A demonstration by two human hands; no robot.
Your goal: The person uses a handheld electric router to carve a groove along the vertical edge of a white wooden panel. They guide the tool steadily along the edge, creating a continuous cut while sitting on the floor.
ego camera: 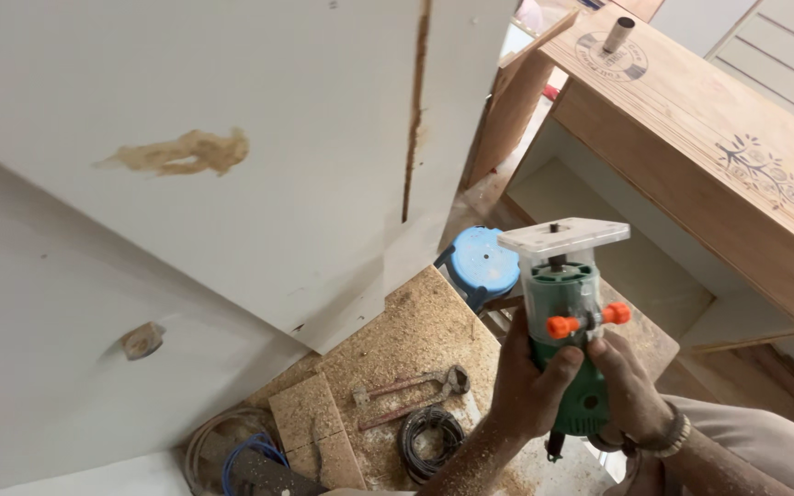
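Low right, both hands, left [533, 386] and right [631, 386], clamped round green router [573, 312], base up. Below: sawdust-covered board [415, 358] with pincers [415, 384], wire coil [431, 439]. White panel [232, 138] left, wooden cabinet [691, 119] right.

A single head-worn camera looks steeply down, close over the white panel [232, 184] and sawdust-strewn floor [415, 340].
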